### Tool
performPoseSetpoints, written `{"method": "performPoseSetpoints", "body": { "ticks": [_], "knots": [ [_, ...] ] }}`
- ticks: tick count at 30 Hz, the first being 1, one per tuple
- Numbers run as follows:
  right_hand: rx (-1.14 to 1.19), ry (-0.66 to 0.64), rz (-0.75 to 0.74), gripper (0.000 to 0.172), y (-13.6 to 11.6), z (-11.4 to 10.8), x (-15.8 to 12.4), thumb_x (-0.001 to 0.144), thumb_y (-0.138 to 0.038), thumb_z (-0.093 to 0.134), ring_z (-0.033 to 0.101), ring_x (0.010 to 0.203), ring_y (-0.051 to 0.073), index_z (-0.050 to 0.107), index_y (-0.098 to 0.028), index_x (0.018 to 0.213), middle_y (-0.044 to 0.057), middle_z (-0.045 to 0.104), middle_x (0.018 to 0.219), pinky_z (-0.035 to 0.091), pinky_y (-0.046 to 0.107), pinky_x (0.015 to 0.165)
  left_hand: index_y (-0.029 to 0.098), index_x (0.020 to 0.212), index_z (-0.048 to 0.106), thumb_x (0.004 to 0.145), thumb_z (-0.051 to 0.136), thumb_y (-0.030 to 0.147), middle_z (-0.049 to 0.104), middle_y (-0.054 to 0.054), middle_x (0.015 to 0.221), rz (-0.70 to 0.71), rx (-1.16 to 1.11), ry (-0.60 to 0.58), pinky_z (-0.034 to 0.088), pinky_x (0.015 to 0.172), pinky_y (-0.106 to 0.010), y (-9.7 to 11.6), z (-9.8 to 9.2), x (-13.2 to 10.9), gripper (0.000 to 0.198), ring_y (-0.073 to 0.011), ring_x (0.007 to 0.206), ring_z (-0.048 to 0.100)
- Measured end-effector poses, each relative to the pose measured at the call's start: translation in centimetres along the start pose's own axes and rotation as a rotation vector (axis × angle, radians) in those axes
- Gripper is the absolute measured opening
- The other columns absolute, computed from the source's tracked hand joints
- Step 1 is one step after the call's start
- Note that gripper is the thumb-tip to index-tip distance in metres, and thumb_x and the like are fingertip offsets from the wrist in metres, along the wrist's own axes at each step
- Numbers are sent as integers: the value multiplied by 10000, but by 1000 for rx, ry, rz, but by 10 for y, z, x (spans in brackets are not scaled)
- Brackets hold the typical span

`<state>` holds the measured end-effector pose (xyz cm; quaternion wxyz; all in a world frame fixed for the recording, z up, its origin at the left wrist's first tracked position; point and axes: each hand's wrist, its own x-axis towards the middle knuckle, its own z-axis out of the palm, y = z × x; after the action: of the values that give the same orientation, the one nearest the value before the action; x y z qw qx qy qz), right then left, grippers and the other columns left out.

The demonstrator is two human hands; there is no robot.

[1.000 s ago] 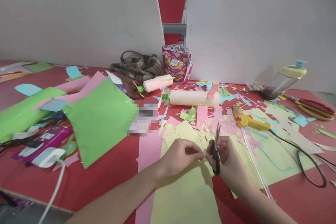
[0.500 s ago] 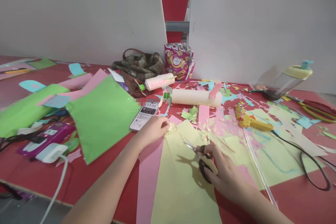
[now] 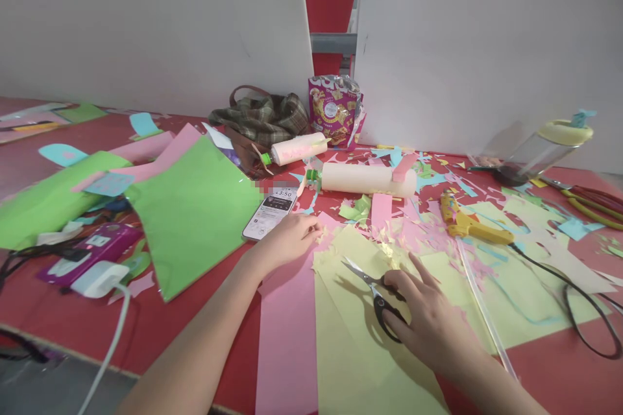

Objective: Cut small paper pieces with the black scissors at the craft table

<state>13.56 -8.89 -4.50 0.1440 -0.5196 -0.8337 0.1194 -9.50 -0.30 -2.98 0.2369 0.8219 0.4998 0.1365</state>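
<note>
My right hand (image 3: 431,311) has its thumb and fingers at the black loops of a pair of scissors (image 3: 370,284). The steel blades point up and left, slightly apart, above a pale yellow sheet of paper (image 3: 360,350). To the left, my left hand (image 3: 294,237) rests at the upper end of a long pink sheet of paper (image 3: 287,343), its fingers curled together. Whatever lies between those fingertips is hidden. A smartphone (image 3: 267,215) lies just beyond my left wrist. Small yellow scraps (image 3: 389,253) are scattered above the right hand.
A green paper piece (image 3: 195,220), a purple power strip (image 3: 104,249) and a white charger (image 3: 100,279) lie left. Paper-wrapped bottles (image 3: 360,178), a snack bag (image 3: 335,110) and a plaid bag (image 3: 272,118) sit behind. A yellow glue gun (image 3: 470,224) with its cord lies right.
The yellow sheet has shifted right, baring more of the pink sheet. My right hand has moved slightly right and down, its fingers spread more. The left hand's fingers now lie over pink paper.
</note>
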Motion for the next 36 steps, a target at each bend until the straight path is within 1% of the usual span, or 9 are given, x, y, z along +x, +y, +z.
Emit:
{"method": "performPoseSetpoints", "body": {
  "ticks": [4,7,11,14,17,20,25,30,36],
  "knots": [
    [40,67,27,137,4,6,0,719,-159,437,546,802,235,411,-237,828,37,574,811,431,392,685,179,757,557,776,351,194,605,-24,797,30,-28,-89,371,665,-254,4,-4,-2,207,-147,736,535],
    [27,196,116,101,13,11,3,731,-171,428,527,803,233,398,-206,821,77,549,833,426,368,672,190,793,561,780,381,201,598,-37,957,75,-110,-169,371,765,-297,10,-5,-6,181,-170,898,525],
    [-166,210,235,126,24,12,7,726,-184,435,530,774,248,418,-188,851,89,553,834,409,384,672,192,702,569,743,457,154,457,-19,1205,265,-297,-417,311,914,-324,27,4,-13,125,-171,1145,356],
    [-310,203,302,129,31,8,8,729,-190,428,536,777,269,441,-190,857,86,578,815,397,406,670,176,678,576,721,494,146,302,-27,1307,377,-257,-520,278,953,-356,41,22,-18,97,-196,1213,219],
    [-410,264,329,144,35,7,9,727,-203,430,528,801,300,467,-192,865,103,589,839,384,433,669,150,697,583,744,466,148,247,-60,1329,434,-174,-473,184,996,-405,47,39,-19,126,-221,1232,138],
    [-382,300,207,164,33,9,10,735,-227,428,514,883,298,490,-177,878,130,577,936,359,457,758,150,678,574,741,474,144,225,-62,1335,471,-179,-473,182,998,-402,43,45,-15,118,-210,1233,142],
    [-198,36,-156,404,21,11,13,747,-262,421,372,1130,269,404,-159,1137,122,454,1212,262,469,920,173,599,537,730,481,106,398,0,1252,507,-245,-494,208,997,-361,35,34,-5,158,-186,1203,252],
    [-95,-67,-113,424,15,9,13,781,-268,400,414,1109,245,356,-191,1196,92,480,1205,166,516,963,186,615,534,720,498,107,364,26,1274,468,-349,-438,227,988,-336,36,31,-4,137,-163,1176,305],
    [-212,-29,-69,367,24,-1,13,784,-293,394,369,1136,264,415,-187,1134,105,461,1212,225,512,934,185,643,572,716,505,181,406,-6,1247,292,-441,-417,284,954,-351,33,41,-9,99,-175,1199,257]
  ]
}}
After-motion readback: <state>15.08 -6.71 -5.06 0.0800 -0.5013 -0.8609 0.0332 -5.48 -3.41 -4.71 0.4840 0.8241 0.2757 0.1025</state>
